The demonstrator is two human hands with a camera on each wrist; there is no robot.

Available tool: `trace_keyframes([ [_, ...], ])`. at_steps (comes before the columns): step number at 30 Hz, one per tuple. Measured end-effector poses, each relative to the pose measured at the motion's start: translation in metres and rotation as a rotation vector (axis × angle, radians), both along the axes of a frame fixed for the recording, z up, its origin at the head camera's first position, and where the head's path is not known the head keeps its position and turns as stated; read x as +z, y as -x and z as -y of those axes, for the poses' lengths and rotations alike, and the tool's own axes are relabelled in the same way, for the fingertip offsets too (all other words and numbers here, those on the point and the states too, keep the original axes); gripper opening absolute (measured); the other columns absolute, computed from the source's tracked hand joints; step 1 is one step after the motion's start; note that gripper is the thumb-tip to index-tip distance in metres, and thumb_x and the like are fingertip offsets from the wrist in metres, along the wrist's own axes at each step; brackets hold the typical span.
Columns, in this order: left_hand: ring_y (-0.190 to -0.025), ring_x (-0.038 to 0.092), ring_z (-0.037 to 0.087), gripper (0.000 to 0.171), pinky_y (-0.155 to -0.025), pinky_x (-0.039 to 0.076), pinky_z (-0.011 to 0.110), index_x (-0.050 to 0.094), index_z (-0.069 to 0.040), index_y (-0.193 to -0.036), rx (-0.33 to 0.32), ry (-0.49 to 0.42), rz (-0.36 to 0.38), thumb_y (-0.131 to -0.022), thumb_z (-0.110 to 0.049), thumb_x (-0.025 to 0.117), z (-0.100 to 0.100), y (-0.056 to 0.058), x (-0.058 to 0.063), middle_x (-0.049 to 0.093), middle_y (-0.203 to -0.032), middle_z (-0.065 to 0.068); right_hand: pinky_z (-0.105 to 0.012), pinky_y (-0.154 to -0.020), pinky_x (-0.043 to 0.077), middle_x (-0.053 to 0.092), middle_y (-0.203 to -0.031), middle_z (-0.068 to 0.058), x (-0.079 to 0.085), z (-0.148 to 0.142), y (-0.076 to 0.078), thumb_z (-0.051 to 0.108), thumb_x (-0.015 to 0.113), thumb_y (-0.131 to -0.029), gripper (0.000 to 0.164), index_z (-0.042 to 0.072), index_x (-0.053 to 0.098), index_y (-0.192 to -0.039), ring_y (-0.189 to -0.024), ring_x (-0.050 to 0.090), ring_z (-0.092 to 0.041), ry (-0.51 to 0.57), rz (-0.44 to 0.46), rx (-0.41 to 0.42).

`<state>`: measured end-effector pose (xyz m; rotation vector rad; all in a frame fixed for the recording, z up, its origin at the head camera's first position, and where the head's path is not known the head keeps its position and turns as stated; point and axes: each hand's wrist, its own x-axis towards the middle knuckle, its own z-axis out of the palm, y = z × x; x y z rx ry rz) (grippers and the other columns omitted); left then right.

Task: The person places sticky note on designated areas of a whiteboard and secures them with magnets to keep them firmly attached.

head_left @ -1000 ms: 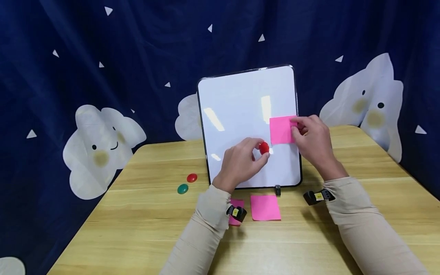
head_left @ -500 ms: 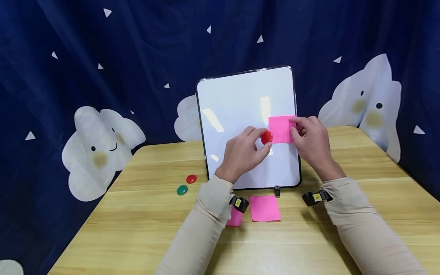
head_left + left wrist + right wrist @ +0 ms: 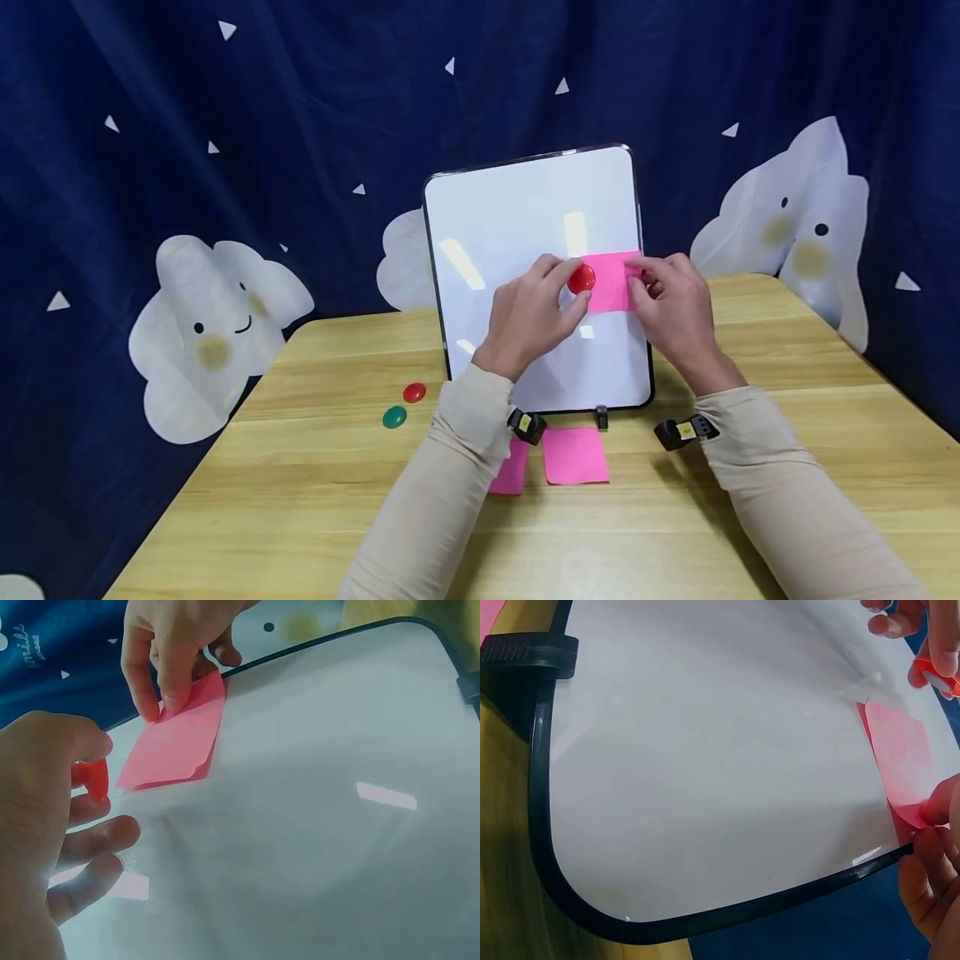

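Note:
A whiteboard (image 3: 517,217) with a black rim stands tilted on the table. Between thumb and fingers, my left hand (image 3: 528,315) pinches a round red magnet (image 3: 581,279) near the left edge of a pink sticky note (image 3: 611,283). The magnet's pale back shows in the right wrist view, apart from the note (image 3: 904,746). My right hand (image 3: 675,308) holds the note's right edge between thumb and fingers at the board's right rim. In the left wrist view the note (image 3: 176,742) lies along the board with its lower corner slightly lifted.
Two more pink sticky notes, one (image 3: 576,456) in front of the board and another (image 3: 510,468) partly behind my left wrist, lie on the wooden table (image 3: 300,483). A red magnet (image 3: 414,392) and a green magnet (image 3: 394,417) lie to the left. A black foot (image 3: 602,417) supports the board.
My left hand has risen with the red magnet, from below the note's lower left corner to its upper left edge. The right hand keeps its hold on the note.

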<state>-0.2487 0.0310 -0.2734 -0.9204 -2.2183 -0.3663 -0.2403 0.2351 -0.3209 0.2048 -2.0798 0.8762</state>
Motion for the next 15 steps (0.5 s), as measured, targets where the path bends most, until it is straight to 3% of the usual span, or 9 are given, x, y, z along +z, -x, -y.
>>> trace_keyframes([
  [8,-0.067,0.059,0.009,0.038,-0.057,0.047,0.020,0.070,-0.014,-0.127,0.012,-0.032,0.000,-0.094,-0.033,0.067,0.002,0.009,0.007,0.067,-0.109,0.001,-0.021,-0.065,0.039,0.052,-0.088,-0.016,-0.001,0.002,0.001,0.002,0.067,-0.093,0.023,0.001,0.075,-0.114,-0.077,0.056,-0.025,0.007,-0.051,-0.002],
  [15,-0.063,0.058,0.009,0.038,-0.055,0.046,0.021,0.070,-0.014,-0.127,0.012,-0.014,-0.002,-0.094,-0.032,0.066,-0.006,0.010,0.011,0.067,-0.109,0.001,-0.026,-0.063,0.035,0.050,-0.090,-0.017,-0.001,0.001,0.001,0.001,0.068,-0.091,0.023,0.002,0.076,-0.113,-0.079,0.050,-0.026,-0.015,-0.085,-0.004],
])
